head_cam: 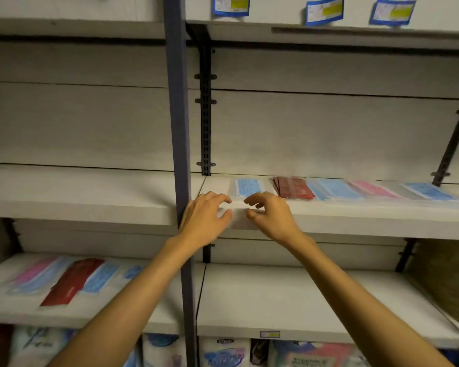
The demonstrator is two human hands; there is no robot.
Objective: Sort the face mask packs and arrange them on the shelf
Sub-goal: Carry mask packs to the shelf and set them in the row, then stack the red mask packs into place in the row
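**Two hands at the edge of the mask shelf**

A big white shelf runs across the middle, and both hands are at its front edge. A dark blue post stands up just left of the left hand. Lower down, left of the arms, is another white shelf. Right of the arms and under the hands is a bare white shelf.

The left hand and the right hand are close together, almost touching. The fingers are bent like little claws, with the thumbs below. They seem to pinch the front edge of a clear pack, but it is too blurry to tell if they really hold it.

Just behind the fingers lies a light blue mask pack, flat on the shelf. To the right of the hands is a row of more packs: a dark red pack, then a blue pack, then a pink pack, then one more blue pack far from the hands.

Down low, left of the left arm, more packs lie side by side: a pink one, a dark red one and a blue one.

Up high, above the hands, small blue tags hang on a shelf edge.
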